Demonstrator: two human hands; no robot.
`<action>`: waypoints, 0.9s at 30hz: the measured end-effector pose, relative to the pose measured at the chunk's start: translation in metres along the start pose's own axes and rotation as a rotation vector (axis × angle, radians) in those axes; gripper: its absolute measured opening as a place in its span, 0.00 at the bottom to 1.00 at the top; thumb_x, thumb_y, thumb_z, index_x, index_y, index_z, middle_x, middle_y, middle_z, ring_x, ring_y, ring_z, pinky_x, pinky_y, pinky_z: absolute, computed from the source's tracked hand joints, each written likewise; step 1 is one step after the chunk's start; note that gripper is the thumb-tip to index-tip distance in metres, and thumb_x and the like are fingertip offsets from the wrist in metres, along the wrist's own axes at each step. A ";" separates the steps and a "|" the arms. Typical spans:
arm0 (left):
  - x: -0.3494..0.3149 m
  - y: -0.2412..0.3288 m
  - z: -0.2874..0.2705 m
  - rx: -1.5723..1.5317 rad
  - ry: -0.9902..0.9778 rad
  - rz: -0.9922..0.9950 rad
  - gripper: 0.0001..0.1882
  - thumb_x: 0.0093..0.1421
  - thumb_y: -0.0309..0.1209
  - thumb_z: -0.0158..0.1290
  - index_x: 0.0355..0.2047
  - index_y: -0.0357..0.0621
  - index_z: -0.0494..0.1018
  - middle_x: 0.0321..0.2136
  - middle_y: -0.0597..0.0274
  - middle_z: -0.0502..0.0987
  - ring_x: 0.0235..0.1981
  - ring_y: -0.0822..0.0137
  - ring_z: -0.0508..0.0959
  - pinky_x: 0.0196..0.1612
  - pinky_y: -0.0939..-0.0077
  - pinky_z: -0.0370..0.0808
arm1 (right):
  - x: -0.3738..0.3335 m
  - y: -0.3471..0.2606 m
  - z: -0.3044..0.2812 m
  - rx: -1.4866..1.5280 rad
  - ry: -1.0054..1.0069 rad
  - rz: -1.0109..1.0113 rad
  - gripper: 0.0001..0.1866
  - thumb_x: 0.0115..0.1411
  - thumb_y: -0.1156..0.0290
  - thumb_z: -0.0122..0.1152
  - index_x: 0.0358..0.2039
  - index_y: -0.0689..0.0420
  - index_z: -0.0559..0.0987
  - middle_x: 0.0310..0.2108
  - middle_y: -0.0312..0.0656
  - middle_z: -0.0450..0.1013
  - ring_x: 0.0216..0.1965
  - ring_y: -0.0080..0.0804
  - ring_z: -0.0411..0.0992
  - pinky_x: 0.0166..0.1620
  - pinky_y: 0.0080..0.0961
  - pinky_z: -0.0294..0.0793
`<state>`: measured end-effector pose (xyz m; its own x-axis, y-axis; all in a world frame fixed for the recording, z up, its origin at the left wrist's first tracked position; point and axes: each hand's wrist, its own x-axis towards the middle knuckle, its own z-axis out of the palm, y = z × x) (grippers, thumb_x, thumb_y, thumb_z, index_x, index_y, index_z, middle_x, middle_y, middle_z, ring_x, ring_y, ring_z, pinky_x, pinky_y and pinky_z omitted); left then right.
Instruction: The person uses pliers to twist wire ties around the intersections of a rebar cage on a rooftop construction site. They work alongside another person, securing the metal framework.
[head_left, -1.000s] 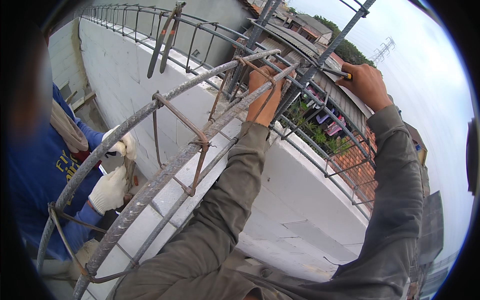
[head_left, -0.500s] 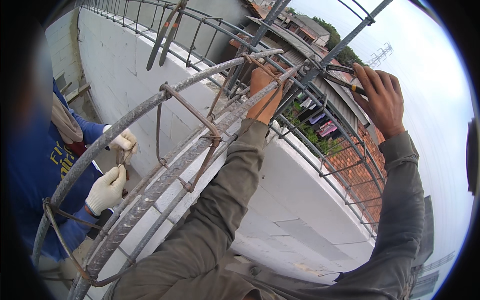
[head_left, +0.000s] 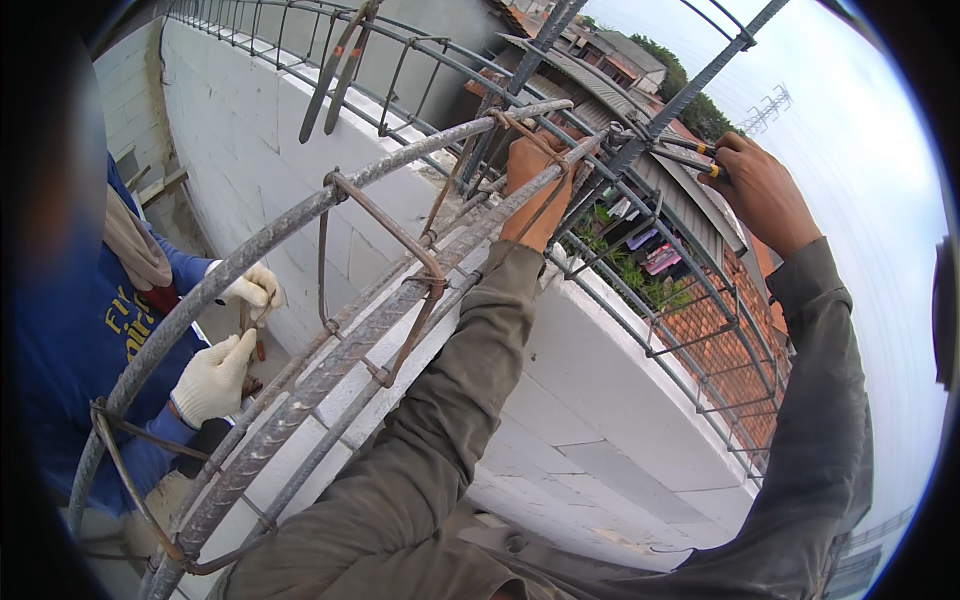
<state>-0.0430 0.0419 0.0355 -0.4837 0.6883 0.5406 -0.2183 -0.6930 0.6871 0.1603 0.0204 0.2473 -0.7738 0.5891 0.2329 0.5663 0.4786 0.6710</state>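
My right hand (head_left: 762, 195) is closed on the handles of a pair of pliers (head_left: 688, 153), dark with yellow-orange bands. Their jaws reach left to where the bars meet at a ribbed upright rebar (head_left: 690, 88). My left hand (head_left: 535, 178) is in among the crossing bars of the corner, curled like a fist. Bars in front hide its fingertips and anything held there. Just over that wrist runs a thick rebar cage (head_left: 345, 352) with bent stirrups, sloping from lower left up to the corner.
A second pair of pliers (head_left: 338, 78) hangs on the far cage. White block walls (head_left: 590, 400) carry thin rebar cages (head_left: 700, 352). At left, a co-worker in a blue shirt (head_left: 90, 320) has white gloves (head_left: 212, 382) close to the bars. Roofs and hanging laundry (head_left: 652, 250) lie beyond.
My right hand has turned and lowered slightly, and the pliers' handles look closer together. My left hand stays at the corner. The co-worker's gloved hands shifted slightly.
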 end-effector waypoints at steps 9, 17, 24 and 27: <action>0.001 -0.016 0.008 -0.087 0.004 -0.048 0.05 0.61 0.20 0.61 0.37 0.34 0.84 0.29 0.54 0.82 0.29 0.67 0.81 0.30 0.70 0.76 | 0.006 0.008 0.043 0.073 0.035 0.163 0.22 0.61 0.48 0.68 0.34 0.56 0.78 0.24 0.49 0.75 0.31 0.55 0.76 0.36 0.50 0.73; 0.006 -0.011 -0.010 -0.106 0.011 -0.014 0.07 0.65 0.23 0.56 0.36 0.40 0.85 0.24 0.62 0.77 0.22 0.74 0.71 0.25 0.71 0.67 | 0.002 -0.014 -0.002 0.019 0.009 0.028 0.22 0.56 0.51 0.74 0.35 0.58 0.80 0.29 0.51 0.77 0.28 0.52 0.78 0.35 0.49 0.76; 0.002 -0.008 0.000 -0.144 0.014 -0.090 0.07 0.66 0.25 0.59 0.38 0.36 0.85 0.25 0.62 0.79 0.25 0.75 0.73 0.25 0.73 0.68 | 0.016 0.006 -0.016 0.146 -0.259 0.100 0.29 0.52 0.58 0.77 0.47 0.65 0.80 0.33 0.52 0.76 0.34 0.48 0.79 0.40 0.40 0.80; 0.000 -0.007 -0.003 -0.099 -0.010 -0.075 0.09 0.64 0.28 0.57 0.38 0.39 0.85 0.28 0.68 0.82 0.29 0.77 0.76 0.36 0.81 0.71 | 0.000 0.013 0.018 0.039 -0.007 -0.028 0.28 0.52 0.59 0.76 0.48 0.63 0.79 0.31 0.50 0.77 0.31 0.47 0.79 0.37 0.40 0.80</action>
<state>-0.0437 0.0457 0.0296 -0.4542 0.7406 0.4952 -0.3360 -0.6572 0.6747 0.1731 0.0386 0.2434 -0.7876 0.5794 0.2097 0.5553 0.5200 0.6491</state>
